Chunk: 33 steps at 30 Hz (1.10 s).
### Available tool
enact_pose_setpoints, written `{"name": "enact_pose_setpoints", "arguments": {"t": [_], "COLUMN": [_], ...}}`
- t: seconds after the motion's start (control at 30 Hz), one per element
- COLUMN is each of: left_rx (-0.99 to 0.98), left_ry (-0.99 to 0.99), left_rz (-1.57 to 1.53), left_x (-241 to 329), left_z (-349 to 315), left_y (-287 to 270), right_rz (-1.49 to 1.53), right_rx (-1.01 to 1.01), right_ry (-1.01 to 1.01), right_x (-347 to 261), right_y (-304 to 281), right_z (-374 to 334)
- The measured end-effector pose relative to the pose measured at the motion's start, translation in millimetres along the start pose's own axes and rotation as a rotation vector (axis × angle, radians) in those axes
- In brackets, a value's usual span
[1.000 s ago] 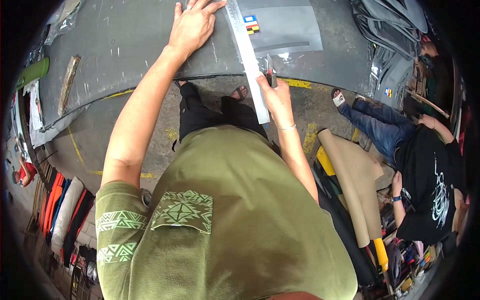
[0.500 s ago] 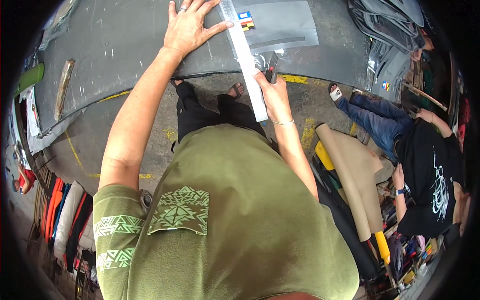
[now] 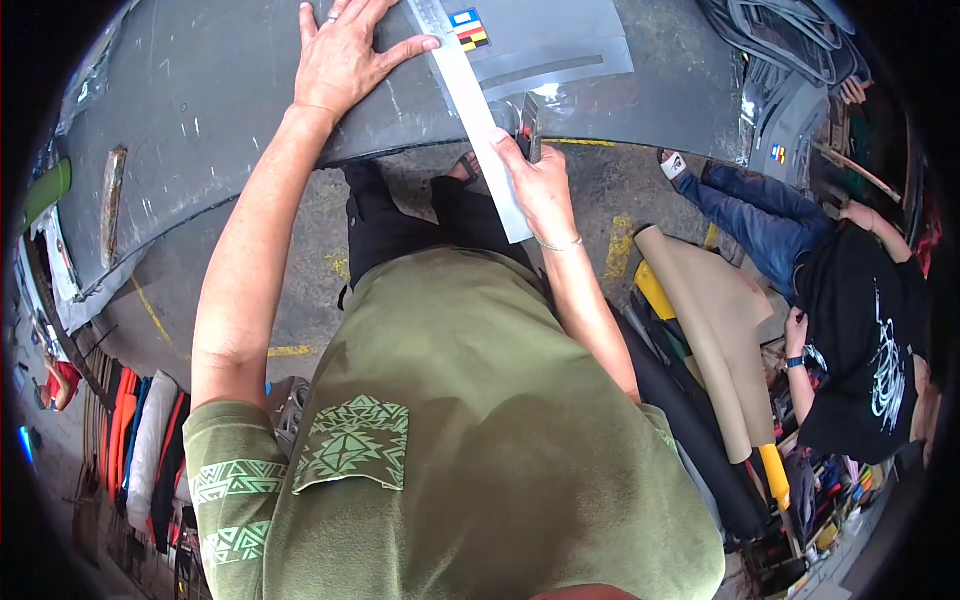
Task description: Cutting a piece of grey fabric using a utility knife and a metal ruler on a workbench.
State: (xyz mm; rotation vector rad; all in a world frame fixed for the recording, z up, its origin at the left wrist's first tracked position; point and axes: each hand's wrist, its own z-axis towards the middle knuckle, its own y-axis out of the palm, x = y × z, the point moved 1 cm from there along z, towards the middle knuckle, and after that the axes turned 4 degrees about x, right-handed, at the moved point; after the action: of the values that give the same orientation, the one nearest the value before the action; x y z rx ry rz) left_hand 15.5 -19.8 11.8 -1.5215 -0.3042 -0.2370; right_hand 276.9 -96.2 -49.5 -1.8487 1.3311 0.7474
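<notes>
My left hand lies on the dark grey table with its fingers spread. Its thumb rests on a long, pale, straight ruler. The ruler runs from the table past its near edge, toward my body. My right hand is closed around a dark utility knife with a bit of red on it, pointing away from me. The right thumb touches the ruler's overhanging part. Right of the ruler, a grey plastic-looking sheet lies flat, bearing a small colourful flag patch and a dark strip.
Dark folded pieces are heaped at the table's far right. A person in a black shirt is at the right, near a brown roll. A wooden stick lies on the table's left, with fabric rolls lower left.
The whole view has shifted slightly, and the table appears further left. The knife now points more upright in my right hand. Another hand shows by the heap at the far right.
</notes>
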Motion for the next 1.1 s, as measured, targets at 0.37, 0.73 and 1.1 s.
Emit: {"name": "enact_pose_setpoints", "arguments": {"t": [0.37, 0.73, 1.1], "left_rx": [0.012, 0.228, 0.19], "left_ry": [-0.009, 0.136, 0.102], "left_rz": [-0.001, 0.145, 0.084], "left_x": [0.0, -32.5, -25.5], "left_z": [0.2, -3.4, -3.1], "left_y": [-0.3, 34.7, 31.4], "right_rz": [-0.1, -0.181, -0.181], "right_rx": [0.003, 0.059, 0.155], "right_ry": [-0.06, -0.085, -0.109], "right_x": [-6.6, -14.3, -13.9], "right_y": [-3.0, -1.3, 4.8], "right_z": [-1.0, -5.3, -13.2]}}
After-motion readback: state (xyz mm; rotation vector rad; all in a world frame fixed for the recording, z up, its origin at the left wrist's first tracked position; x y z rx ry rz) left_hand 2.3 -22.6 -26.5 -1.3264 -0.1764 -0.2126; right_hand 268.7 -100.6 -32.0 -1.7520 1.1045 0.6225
